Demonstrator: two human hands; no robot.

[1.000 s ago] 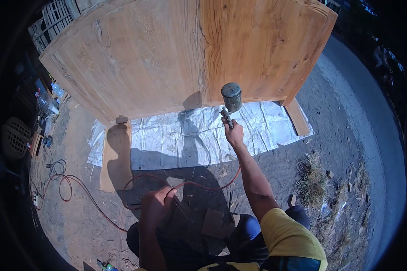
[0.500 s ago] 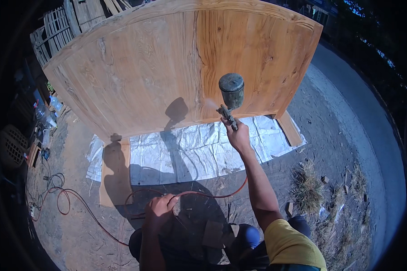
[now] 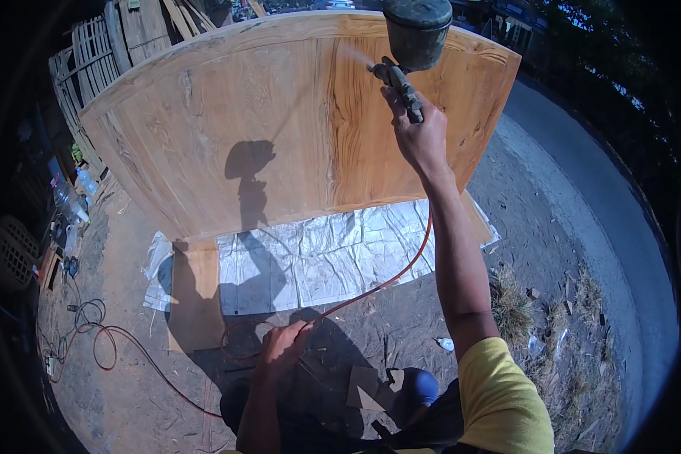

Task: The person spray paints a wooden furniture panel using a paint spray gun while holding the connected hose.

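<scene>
With my right hand [image 3: 422, 135] I grip a spray gun [image 3: 398, 85] that carries a round dark cup [image 3: 418, 36] on top. A pale mist leaves its nozzle toward the upper part of a large arched wooden panel [image 3: 265, 121]. The panel's right portion looks darker and more orange, its left portion paler. Low at the front, my left hand [image 3: 284, 344] is closed round a reddish air hose [image 3: 371, 291], which runs up to my right arm; where it meets the gun is hidden.
A silvery sheet [image 3: 325, 253] lies under the panel, beside a flat board [image 3: 197, 284]. Coiled hose and cables [image 3: 102, 333] are on the ground at left, near plastic bottles [image 3: 68, 198] and a crate [image 3: 15, 253]. Dry grass [image 3: 511, 303] and a paved road [image 3: 583, 174] lie at right.
My right hand has raised the spray gun from the panel's lower edge to near its top, still spraying. The hose has been drawn up with it; my left hand has shifted slightly.
</scene>
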